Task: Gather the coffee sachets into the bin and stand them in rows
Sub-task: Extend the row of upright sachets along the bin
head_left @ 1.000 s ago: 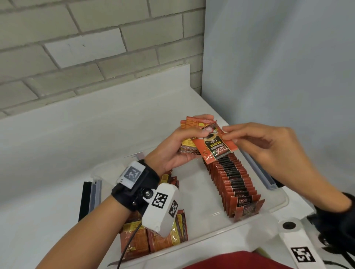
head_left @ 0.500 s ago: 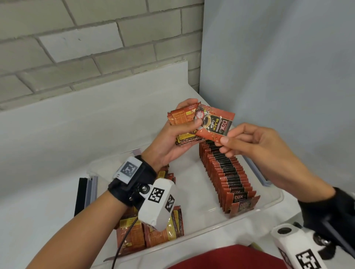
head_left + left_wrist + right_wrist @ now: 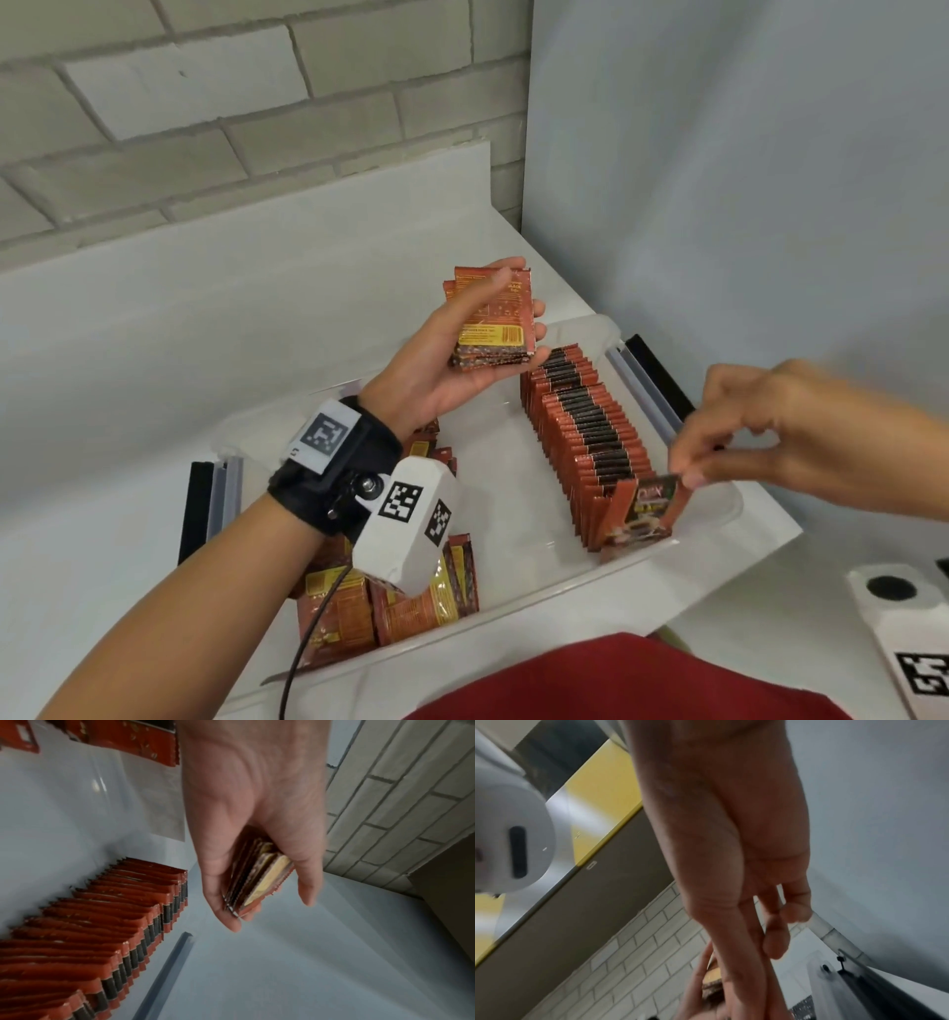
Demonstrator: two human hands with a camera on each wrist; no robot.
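Note:
My left hand [image 3: 513, 313] is raised over the far end of the clear plastic bin [image 3: 565, 586] and grips a small stack of red and yellow coffee sachets [image 3: 490, 329]. The left wrist view shows that stack [image 3: 257, 880] edge-on between thumb and fingers. A long row of standing sachets [image 3: 580, 426] runs along the bin's right side, also visible in the left wrist view as the row [image 3: 102, 923]. My right hand [image 3: 685, 475] pinches the top edge of one sachet [image 3: 644, 514] at the row's near end. That sachet is hidden in the right wrist view.
Loose sachets [image 3: 411, 606] lie flat in the bin's near left corner, partly under my left wrist camera. Black and grey latches sit at the bin's left end [image 3: 210, 503] and right end [image 3: 647, 390]. A grey panel [image 3: 744, 205] rises close on the right, a brick wall behind.
My right hand drew one sachet off the stack held by my left hand and carried it down to the near end of the row. The left hand stayed raised with the stack.

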